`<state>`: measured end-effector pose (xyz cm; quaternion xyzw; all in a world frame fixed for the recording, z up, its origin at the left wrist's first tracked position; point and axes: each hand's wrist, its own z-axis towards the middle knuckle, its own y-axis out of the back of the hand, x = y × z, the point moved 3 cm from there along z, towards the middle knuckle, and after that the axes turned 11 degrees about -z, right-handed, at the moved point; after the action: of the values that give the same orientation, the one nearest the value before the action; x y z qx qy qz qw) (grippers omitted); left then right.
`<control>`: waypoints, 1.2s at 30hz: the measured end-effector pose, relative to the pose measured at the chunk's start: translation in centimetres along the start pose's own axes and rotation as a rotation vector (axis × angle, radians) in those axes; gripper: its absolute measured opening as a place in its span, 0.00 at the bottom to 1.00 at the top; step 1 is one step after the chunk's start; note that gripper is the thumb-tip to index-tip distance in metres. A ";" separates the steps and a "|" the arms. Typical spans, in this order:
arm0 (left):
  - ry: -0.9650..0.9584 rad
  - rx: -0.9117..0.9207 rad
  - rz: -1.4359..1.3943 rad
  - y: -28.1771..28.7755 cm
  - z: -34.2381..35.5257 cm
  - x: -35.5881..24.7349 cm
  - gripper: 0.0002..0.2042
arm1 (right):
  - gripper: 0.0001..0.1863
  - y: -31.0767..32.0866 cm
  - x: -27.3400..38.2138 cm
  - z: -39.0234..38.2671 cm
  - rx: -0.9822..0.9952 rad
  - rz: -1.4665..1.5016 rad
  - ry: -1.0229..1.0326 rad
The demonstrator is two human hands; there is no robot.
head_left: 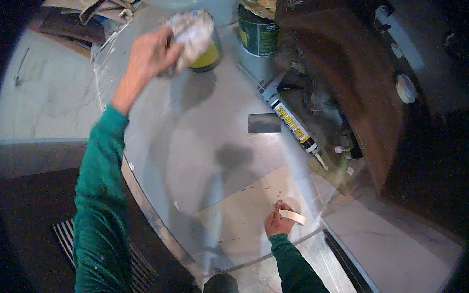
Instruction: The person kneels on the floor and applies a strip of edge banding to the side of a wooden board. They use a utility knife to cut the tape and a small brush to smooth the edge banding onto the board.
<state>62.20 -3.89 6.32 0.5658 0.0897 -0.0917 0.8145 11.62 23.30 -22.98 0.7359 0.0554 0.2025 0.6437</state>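
At the upper left, my left hand (149, 58) is closed on a crumpled white rag (197, 33). The rag hangs in front of a tin with a yellow band (207, 59) and hides much of it. Low on the right, my right hand (278, 222) grips a pale, curved strip (293, 216) between its fingers. The strip's exact kind cannot be made out. Under this hand lies a beige, rectangular sheet (242, 209) with small dark marks, flat on the grey work surface (192, 132).
A sealant cartridge (294, 125) with a nozzle lies right of a small dark rectangular piece (264, 123). Behind stands a dark green tin (258, 33) with a crumpled golden top. Wood scraps (82, 22) fill the far left. A brown upright panel (341, 63) borders the right side.
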 end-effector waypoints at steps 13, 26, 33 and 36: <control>0.178 0.649 -0.325 -18.9 -22.0 -9.3 0.16 | 0.32 -0.6 0.0 -0.7 -0.098 -0.106 0.038; 0.092 0.006 0.080 -5.6 4.3 6.3 0.15 | 0.29 0.3 0.5 0.0 -0.026 -0.064 0.013; 0.140 0.173 0.155 -7.9 9.2 10.6 0.14 | 0.30 0.7 0.5 0.2 0.003 -0.044 -0.003; 0.177 0.226 0.128 -9.0 9.4 11.8 0.15 | 0.30 0.4 0.4 0.3 0.055 -0.079 -0.020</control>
<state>71.75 -16.36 -1.59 0.6643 0.1141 0.0010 0.7387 11.98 23.13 -22.52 0.7524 0.0837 0.1678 0.6315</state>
